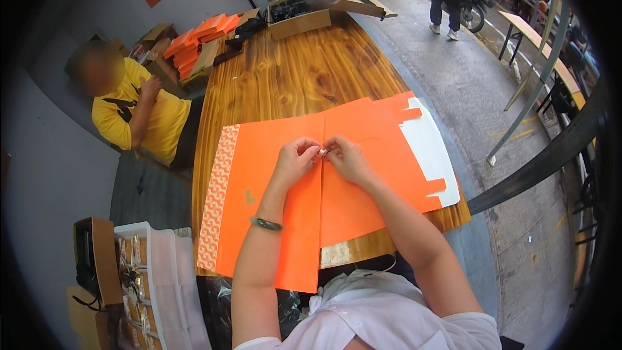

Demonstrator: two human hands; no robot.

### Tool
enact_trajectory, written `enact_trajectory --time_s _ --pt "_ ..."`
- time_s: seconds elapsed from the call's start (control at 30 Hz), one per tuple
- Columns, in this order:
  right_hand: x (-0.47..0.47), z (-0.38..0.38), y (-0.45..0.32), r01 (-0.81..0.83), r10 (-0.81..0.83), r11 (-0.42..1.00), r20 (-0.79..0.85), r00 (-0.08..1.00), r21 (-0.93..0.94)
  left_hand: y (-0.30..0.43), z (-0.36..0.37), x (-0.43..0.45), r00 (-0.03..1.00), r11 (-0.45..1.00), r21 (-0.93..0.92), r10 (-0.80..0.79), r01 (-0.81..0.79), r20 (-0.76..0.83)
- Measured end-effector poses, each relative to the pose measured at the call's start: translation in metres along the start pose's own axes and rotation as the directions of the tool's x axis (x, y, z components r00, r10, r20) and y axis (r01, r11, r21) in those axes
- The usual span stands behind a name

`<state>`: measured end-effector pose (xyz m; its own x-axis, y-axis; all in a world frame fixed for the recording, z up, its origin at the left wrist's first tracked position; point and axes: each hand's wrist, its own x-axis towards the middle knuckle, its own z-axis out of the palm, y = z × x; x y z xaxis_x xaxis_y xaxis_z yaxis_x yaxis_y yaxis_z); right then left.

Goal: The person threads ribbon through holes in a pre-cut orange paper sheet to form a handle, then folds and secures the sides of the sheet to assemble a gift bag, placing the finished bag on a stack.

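Two flat orange paper panels lie across the wooden table before me. The left panel (262,155) has a patterned strip down its outer side and a small gold mark. The right panel (384,170) ends in cut tabs, with a white sheet (435,148) showing beyond them. My left hand (295,158) and my right hand (351,159) meet over the line between the panels. Their fingertips pinch a small pale piece (322,152), too small and too covered to identify. A dark bracelet (267,223) circles my left wrist.
On the wooden table (291,78), an open cardboard box (301,24) holds dark items at the far end. Stacked orange boxes (187,51) stand beyond its left side, near a seated person (146,107). Plastic crates (163,277) with wrapped packs are at lower left.
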<state>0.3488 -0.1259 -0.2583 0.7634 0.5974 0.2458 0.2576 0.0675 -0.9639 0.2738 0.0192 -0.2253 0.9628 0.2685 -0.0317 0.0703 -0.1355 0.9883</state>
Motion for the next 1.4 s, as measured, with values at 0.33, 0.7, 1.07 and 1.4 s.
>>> enact_trajectory --time_s 0.33,0.7,1.07,1.4 --pt "0.0 -0.004 0.003 -0.035 0.037 0.999 0.068 0.997 -0.02 0.025 0.011 -0.007 1.0 0.997 -0.077 -0.017 0.018 0.015" --pt "-0.002 -0.009 -0.003 -0.014 0.018 0.998 0.057 0.998 -0.062 -0.001 0.015 -0.009 0.983 0.823 0.558 0.172 -0.108 -0.065" --pt "0.003 -0.021 -0.019 -0.227 0.206 0.937 0.106 0.973 0.265 -0.003 0.003 -0.007 0.97 0.822 0.534 0.242 -0.198 -0.013" --pt "-0.007 -0.02 -0.02 0.012 0.003 0.996 0.171 0.985 -0.088 0.017 -0.016 -0.018 0.994 0.868 0.49 -0.106 0.079 0.028"
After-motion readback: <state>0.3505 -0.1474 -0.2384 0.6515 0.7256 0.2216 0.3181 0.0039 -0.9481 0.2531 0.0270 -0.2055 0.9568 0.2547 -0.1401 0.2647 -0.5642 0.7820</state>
